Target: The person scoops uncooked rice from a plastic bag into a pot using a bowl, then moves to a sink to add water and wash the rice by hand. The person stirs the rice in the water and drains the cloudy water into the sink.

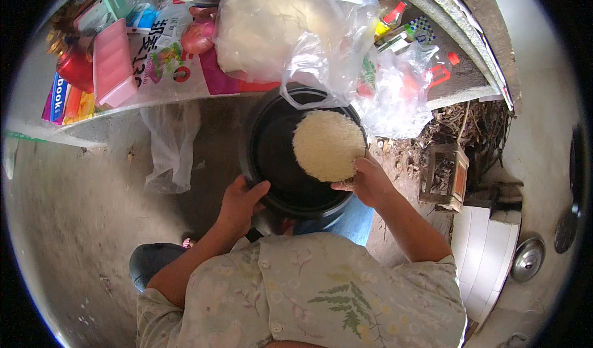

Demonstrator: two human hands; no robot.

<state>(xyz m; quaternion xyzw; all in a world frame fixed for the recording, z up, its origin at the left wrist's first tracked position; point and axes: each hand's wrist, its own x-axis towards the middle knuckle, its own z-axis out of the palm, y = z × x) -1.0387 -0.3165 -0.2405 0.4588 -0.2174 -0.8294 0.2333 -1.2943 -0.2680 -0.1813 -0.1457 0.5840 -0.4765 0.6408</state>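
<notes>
My left hand [238,208] grips the near left rim of a round black pot [277,162], thumb over the edge. Raw white rice [329,145] forms a rounded heap above the pot's right side, in a container hidden beneath the grains. My right hand [373,181] holds that container from the right, with some grains by the fingers. The visible part of the pot's inside is dark. Just beyond, a large clear plastic bag [273,28] with pale contents rests on the counter, and its handle loop hangs over the pot's far rim.
The concrete counter [99,132] also carries a pink plastic box [113,63], red onions [198,35], a red bottle [74,67] and crumpled clear bags [398,93]. An empty plastic bag [171,153] hangs from its edge. A wooden frame [444,176] and dry twigs lie right.
</notes>
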